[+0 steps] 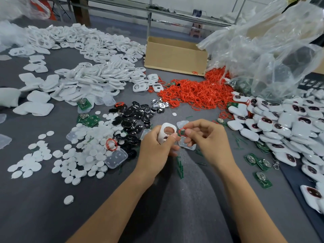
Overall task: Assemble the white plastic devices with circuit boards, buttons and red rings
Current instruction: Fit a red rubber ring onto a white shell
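My left hand (pixel 156 146) grips a white plastic shell (pixel 165 131) with two openings, tilted upright over the grey table. My right hand (pixel 208 137) pinches a red ring (pixel 182 132) between thumb and forefinger, right beside the shell. A clear soft button pad (pixel 186 144) lies under my right fingers. The heap of red rings (pixel 196 93) lies beyond my hands. Black buttons (pixel 133 116) lie to the left of them, and green circuit boards (pixel 89 120) further left.
Piles of white shells (pixel 98 67) fill the back left. White round discs (pixel 70 155) are spread at the left. Finished white devices (pixel 284 127) are heaped at the right. A cardboard box (pixel 175 55) and clear plastic bags (pixel 266 50) stand behind. More circuit boards (pixel 259 165) lie at right.
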Motion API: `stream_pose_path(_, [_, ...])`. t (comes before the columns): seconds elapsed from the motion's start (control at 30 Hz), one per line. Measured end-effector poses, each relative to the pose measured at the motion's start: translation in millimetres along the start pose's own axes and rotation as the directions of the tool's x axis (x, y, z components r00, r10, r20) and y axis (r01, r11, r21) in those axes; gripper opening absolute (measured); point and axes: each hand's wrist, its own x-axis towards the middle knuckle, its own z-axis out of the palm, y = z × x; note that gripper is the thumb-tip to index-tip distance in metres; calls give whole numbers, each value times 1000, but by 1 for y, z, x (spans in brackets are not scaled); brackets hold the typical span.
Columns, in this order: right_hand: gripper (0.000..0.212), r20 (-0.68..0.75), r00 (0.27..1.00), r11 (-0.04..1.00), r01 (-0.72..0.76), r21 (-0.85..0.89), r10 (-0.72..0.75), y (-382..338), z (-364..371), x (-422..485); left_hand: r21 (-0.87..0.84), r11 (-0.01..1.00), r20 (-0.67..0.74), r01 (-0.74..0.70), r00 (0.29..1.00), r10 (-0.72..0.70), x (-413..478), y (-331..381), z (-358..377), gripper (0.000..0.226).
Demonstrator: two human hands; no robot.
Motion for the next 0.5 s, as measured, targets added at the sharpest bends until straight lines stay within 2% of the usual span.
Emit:
stream_pose_path(0.13, [17,2,1000,1000,-5,28,5,-5,4,-3,-12,1000,7,-22,1000,22,1,0,-2,12])
stream_pose_path(0.23, [20,20,999,997,30,-71,-29,-5,2,-4,-32,999,24,-35,999,36,1,0,-3,15])
stream_pose_path(0.3, [26,33,998,990,52,-132,-48,-5,3,-5,-41,998,31,-37,999,39,0,1,-3,13])
stream_pose_path(0.5, [30,36,997,993,73,-91,-70,-4,4,-5,-43,998,36,-38,999,39,0,0,-3,4])
